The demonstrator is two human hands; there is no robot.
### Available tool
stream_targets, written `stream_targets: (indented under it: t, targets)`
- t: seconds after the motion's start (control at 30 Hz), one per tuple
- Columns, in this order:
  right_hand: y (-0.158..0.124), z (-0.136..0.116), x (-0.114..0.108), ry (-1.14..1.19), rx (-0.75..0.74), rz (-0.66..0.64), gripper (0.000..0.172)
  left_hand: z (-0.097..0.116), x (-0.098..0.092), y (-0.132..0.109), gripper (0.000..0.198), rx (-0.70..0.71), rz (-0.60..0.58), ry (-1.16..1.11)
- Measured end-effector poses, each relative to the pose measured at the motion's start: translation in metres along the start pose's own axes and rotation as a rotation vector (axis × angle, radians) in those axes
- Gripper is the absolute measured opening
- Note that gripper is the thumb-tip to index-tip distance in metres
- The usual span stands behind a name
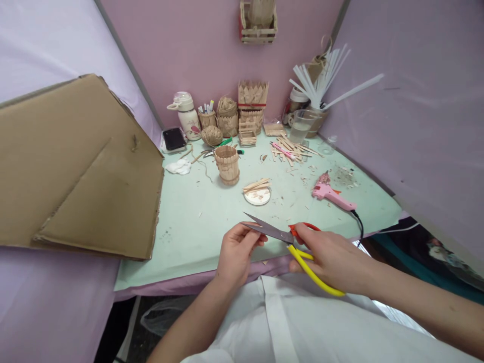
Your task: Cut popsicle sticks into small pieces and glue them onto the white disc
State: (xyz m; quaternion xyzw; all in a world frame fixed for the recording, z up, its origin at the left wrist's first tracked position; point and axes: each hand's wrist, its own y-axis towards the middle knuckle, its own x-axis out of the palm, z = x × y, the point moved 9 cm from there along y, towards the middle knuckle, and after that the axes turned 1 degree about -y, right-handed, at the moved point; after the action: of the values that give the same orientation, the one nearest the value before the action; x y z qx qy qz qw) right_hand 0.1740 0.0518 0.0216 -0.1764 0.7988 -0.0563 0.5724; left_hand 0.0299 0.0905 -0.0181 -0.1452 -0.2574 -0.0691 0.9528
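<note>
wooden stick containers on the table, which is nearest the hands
The barrel-shaped container left of the white dish; the others stand farther back, near the wall.

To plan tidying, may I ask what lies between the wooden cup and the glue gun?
In the head view, a white dish with thin sticks on it lies between the wooden cup and the glue gun, with scattered scraps.

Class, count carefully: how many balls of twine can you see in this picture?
2. The lower ball rests on the table; the upper ball sits in the top of a stick-covered holder, behind and to the right. More could be hidden.
</note>
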Motion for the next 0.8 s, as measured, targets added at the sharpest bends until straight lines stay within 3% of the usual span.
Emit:
stream_targets:
  t: [0.57, 0.8]
  targets:
    - [-0.0033, -0.0001, 0.0017, -0.111, 0.01, -0.017, 0.031, -0.0022, 0.0047, 0.0027, 0.005, 0.015, -0.039, 0.015]
    - [0.001, 0.0011, 0.0044, 0.127, 0.032, -0.089, 0.017, -0.0061, 0.0045, 0.0057, 0.009, -0.063, -0.042, -0.019]
